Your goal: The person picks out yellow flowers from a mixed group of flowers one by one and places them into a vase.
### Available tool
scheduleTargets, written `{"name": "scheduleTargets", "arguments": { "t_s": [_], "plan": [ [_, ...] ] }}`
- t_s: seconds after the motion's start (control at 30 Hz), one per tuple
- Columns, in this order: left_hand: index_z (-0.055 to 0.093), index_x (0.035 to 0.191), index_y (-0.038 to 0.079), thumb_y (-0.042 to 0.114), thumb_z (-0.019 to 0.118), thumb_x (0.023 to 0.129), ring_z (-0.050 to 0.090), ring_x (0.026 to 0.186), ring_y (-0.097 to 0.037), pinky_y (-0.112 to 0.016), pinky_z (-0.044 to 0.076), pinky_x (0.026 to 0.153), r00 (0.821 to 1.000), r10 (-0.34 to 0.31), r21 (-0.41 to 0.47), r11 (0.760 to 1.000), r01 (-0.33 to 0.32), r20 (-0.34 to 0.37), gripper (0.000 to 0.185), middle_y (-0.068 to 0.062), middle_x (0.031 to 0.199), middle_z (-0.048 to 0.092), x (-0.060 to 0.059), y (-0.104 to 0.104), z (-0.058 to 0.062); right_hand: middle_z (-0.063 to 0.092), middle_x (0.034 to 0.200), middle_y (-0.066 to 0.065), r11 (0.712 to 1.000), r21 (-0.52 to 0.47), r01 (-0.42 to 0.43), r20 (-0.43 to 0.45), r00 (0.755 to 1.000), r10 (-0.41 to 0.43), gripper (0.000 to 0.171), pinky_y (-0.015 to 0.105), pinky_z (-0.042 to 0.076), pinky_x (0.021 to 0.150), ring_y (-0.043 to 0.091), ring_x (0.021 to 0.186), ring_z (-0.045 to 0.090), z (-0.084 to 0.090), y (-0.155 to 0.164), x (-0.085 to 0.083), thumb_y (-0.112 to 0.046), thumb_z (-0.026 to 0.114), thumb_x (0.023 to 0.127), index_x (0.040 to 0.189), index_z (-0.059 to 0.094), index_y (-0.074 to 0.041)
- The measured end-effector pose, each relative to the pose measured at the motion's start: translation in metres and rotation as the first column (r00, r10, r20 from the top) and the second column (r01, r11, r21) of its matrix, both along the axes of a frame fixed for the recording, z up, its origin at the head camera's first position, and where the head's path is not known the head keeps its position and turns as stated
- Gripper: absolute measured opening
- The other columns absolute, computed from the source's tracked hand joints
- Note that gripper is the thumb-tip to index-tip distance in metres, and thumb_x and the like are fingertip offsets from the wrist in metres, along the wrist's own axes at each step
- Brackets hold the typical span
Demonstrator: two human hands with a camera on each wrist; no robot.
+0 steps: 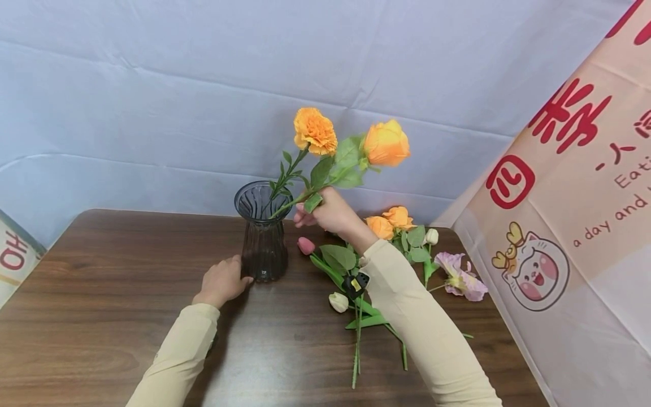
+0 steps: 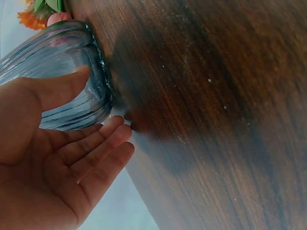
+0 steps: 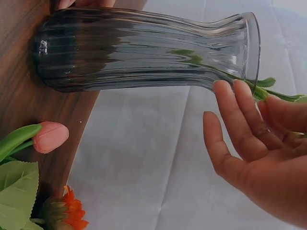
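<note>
Rose stem (image 1: 325, 183) (right hand (image 1: 330, 213)) — vase (image 1: 263, 237)

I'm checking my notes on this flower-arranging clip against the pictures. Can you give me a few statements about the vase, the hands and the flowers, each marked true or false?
1. The right hand holds an orange rose by its stem, near the vase rim. True.
2. The glass vase lies on its side. False: it stands upright on the table.
3. The left hand rests at the foot of the vase. True.
4. An orange carnation already has its stem in the vase. True.
5. The pink tulip is in the vase. False: it lies on the table, right of the vase.
</note>
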State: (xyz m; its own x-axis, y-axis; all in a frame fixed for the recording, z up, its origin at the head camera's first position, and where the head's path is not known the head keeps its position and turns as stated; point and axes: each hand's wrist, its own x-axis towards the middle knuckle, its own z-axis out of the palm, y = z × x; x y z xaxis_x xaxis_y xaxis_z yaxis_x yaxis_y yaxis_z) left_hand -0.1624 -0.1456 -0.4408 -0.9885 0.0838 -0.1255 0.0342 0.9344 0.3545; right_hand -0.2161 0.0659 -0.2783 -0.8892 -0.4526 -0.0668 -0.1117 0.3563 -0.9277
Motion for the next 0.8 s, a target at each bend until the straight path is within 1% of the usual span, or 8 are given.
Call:
{"name": "scheduleTargets", "arguments": {
  "t_s": [0.13, 0.3, 0.33, 0.43, 0.53, 0.57, 0.7, 0.8],
  "plan": [
    [0.046, 0.122, -0.014, 0.027, 0.065, 0.085, 0.057, 0.092, -0.044, -0.053, 0.046, 0.075, 1.000, -0.002, 0.003, 1.000, 0.002, -0.001, 0.058, -0.030, 0.108, 0.057, 0.000, 0.000, 0.000, 0.063, 0.077, 0.020, 0.999, 0.031, 0.011, 0.032, 0.999, -0.012, 0.016, 0.035, 0.053, 0.070, 0.035, 0.077, 0.065, 0.000, 0.001, 0.001, 0.000, 0.051, 0.092, 0.105, 0.057, 0.006],
    [0.046, 0.121, -0.013, 0.027, 0.065, 0.085, 0.056, 0.092, -0.044, -0.053, 0.046, 0.075, 1.000, 0.003, 0.003, 1.000, -0.004, 0.009, 0.057, -0.030, 0.107, 0.057, 0.001, 0.000, 0.000, 0.064, 0.083, 0.017, 0.990, 0.140, 0.019, 0.081, 0.996, -0.031, 0.021, 0.032, 0.052, 0.073, 0.029, 0.081, 0.065, -0.001, 0.003, 0.002, -0.006, 0.048, 0.094, 0.111, 0.056, 0.003],
    [0.047, 0.120, -0.013, 0.028, 0.066, 0.084, 0.057, 0.091, -0.044, -0.053, 0.046, 0.074, 1.000, 0.002, 0.002, 1.000, -0.002, -0.007, 0.057, -0.029, 0.106, 0.058, -0.001, -0.001, -0.005, 0.063, 0.084, 0.016, 0.988, 0.153, 0.017, 0.095, 0.995, -0.032, 0.022, 0.031, 0.052, 0.074, 0.030, 0.083, 0.065, -0.001, 0.004, 0.002, -0.007, 0.047, 0.095, 0.113, 0.054, 0.004],
    [0.047, 0.119, -0.013, 0.027, 0.066, 0.084, 0.057, 0.091, -0.044, -0.053, 0.046, 0.074, 1.000, 0.002, 0.002, 1.000, -0.002, -0.006, 0.056, -0.029, 0.106, 0.058, 0.000, -0.001, -0.005, 0.062, 0.086, 0.016, 0.989, 0.149, 0.015, 0.119, 0.992, -0.033, 0.021, 0.031, 0.052, 0.074, 0.033, 0.087, 0.063, -0.002, 0.005, 0.002, -0.007, 0.046, 0.095, 0.113, 0.051, 0.004],
    [0.047, 0.119, -0.013, 0.028, 0.066, 0.084, 0.057, 0.091, -0.044, -0.053, 0.046, 0.074, 1.000, -0.003, 0.000, 1.000, 0.003, -0.015, 0.056, -0.029, 0.106, 0.058, 0.000, -0.001, -0.004, 0.062, 0.086, 0.018, 0.992, 0.125, 0.017, 0.105, 0.994, -0.030, 0.019, 0.033, 0.052, 0.074, 0.036, 0.088, 0.062, -0.003, 0.006, 0.003, -0.005, 0.049, 0.093, 0.108, 0.052, 0.007],
    [0.047, 0.120, -0.013, 0.027, 0.065, 0.085, 0.056, 0.092, -0.044, -0.053, 0.046, 0.075, 1.000, -0.002, 0.000, 1.000, 0.002, 0.003, 0.056, -0.030, 0.106, 0.057, 0.002, 0.000, 0.001, 0.062, 0.085, 0.018, 0.993, 0.117, 0.018, 0.094, 0.995, -0.029, 0.016, 0.033, 0.052, 0.074, 0.036, 0.088, 0.062, -0.003, 0.007, 0.003, -0.004, 0.050, 0.093, 0.105, 0.053, 0.007],
    [0.046, 0.120, -0.014, 0.027, 0.065, 0.085, 0.056, 0.093, -0.044, -0.053, 0.046, 0.075, 1.000, -0.001, -0.002, 1.000, 0.001, 0.006, 0.057, -0.030, 0.108, 0.057, 0.001, 0.000, 0.002, 0.063, 0.088, 0.019, 0.992, 0.125, 0.008, 0.068, 0.998, -0.017, 0.015, 0.034, 0.052, 0.075, 0.036, 0.089, 0.062, -0.002, 0.009, 0.004, -0.003, 0.051, 0.091, 0.102, 0.054, 0.008],
    [0.046, 0.121, -0.013, 0.027, 0.065, 0.085, 0.056, 0.094, -0.044, -0.053, 0.046, 0.076, 1.000, -0.001, -0.003, 1.000, 0.001, 0.010, 0.057, -0.030, 0.109, 0.056, 0.001, 0.000, 0.003, 0.063, 0.088, 0.019, 0.992, 0.127, -0.001, 0.052, 0.999, -0.006, 0.013, 0.032, 0.052, 0.072, 0.033, 0.089, 0.063, 0.000, 0.012, 0.005, -0.002, 0.053, 0.090, 0.099, 0.055, 0.007]
  ]
}}
